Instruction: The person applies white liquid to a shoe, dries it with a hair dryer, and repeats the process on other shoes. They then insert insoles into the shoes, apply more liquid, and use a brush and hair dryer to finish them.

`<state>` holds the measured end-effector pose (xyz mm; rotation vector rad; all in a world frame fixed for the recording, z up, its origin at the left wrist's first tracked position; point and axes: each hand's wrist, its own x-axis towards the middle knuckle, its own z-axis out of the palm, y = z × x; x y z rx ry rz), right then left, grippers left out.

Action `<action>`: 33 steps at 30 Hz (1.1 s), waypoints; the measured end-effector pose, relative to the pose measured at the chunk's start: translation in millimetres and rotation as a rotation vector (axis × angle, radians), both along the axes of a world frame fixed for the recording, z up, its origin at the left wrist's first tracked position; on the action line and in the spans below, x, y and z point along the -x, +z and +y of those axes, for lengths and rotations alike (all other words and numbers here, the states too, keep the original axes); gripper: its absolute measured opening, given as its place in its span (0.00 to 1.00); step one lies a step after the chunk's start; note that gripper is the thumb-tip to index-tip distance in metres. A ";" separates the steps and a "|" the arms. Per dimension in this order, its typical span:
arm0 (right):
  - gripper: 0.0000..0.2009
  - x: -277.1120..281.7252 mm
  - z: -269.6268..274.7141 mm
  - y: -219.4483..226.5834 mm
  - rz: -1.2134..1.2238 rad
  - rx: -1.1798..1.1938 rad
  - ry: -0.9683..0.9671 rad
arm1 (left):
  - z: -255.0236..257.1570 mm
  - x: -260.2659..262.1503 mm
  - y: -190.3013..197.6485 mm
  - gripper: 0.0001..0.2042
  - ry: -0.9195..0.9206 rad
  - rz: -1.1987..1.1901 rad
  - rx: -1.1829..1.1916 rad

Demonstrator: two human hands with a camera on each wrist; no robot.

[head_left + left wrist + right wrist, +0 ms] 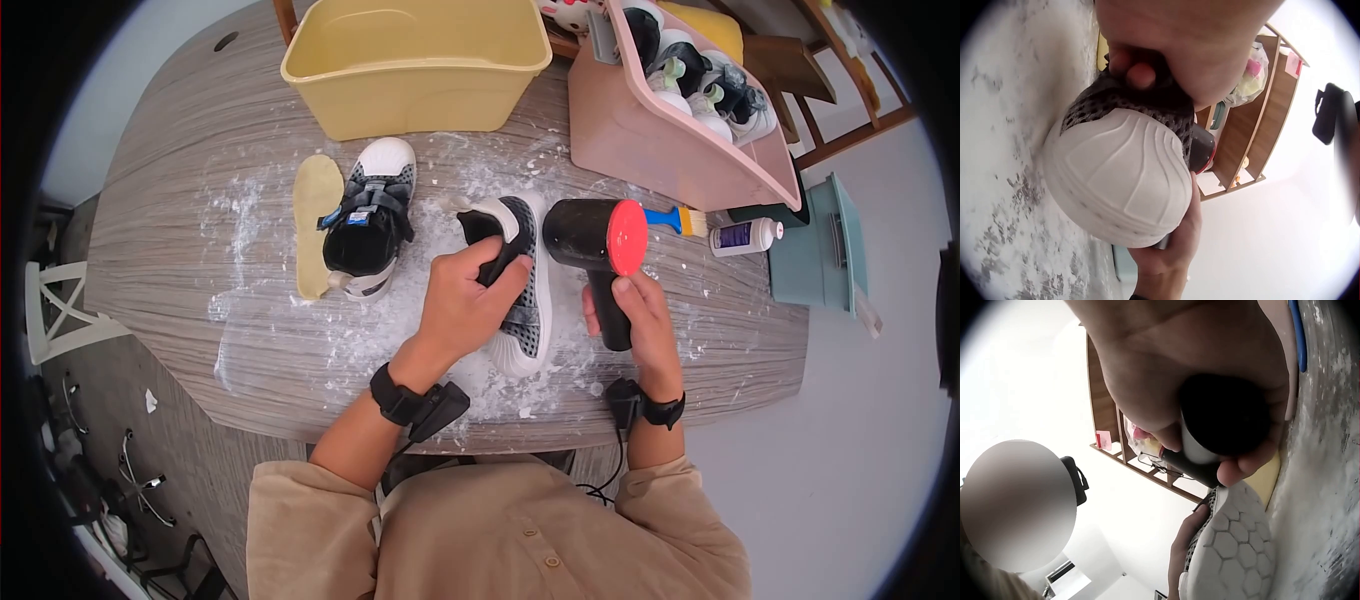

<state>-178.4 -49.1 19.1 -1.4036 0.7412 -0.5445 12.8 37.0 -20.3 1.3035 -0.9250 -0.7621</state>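
Observation:
My left hand (462,308) grips a black-and-white sneaker (518,350) by its opening, tipped on its side with the white toe towards me. In the left wrist view the ribbed toe cap (1129,169) faces the camera; the right wrist view shows its white hexagon-patterned sole (1235,553). My right hand (648,325) holds a black handheld blower (580,225) with a round red end by its handle, the barrel pointing left at the sneaker. The matching sneaker (385,165) stands upright to the left, beside a loose beige insole (312,220).
White powder and crumbs cover the wood-grain table (270,350). A yellow bin (420,100) stands at the back; a pink bin (640,150) holding several shoes is at back right. A blue-handled brush (685,220), a white bottle (740,238) and a teal box (805,250) are at right.

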 end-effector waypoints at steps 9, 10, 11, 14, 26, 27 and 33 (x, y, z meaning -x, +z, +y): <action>0.13 13.2 -8.7 9.6 0.097 -0.019 0.198 | -2.2 -1.1 -0.1 0.09 0.028 0.110 -0.012; 0.13 15.7 -10.5 10.0 0.094 -0.012 0.216 | -2.2 -1.0 0.8 0.09 0.021 0.101 -0.016; 0.13 18.2 -12.3 10.2 0.092 -0.005 0.234 | -1.8 -1.0 1.8 0.09 0.015 0.092 -0.021; 0.13 19.7 -13.7 9.7 0.100 0.012 0.251 | -1.9 -1.4 1.1 0.08 0.015 0.076 -0.030; 0.14 0.1 -1.0 -2.3 0.016 0.006 0.005 | -1.5 -2.6 0.2 0.10 -0.014 0.065 -0.071; 0.15 1.9 -2.2 -2.4 0.011 -0.007 0.012 | -1.2 -2.5 1.0 0.10 -0.014 0.059 -0.075; 0.14 11.9 -7.7 5.4 0.081 -0.009 0.143 | -2.4 -1.7 -2.5 0.10 0.009 0.087 -0.020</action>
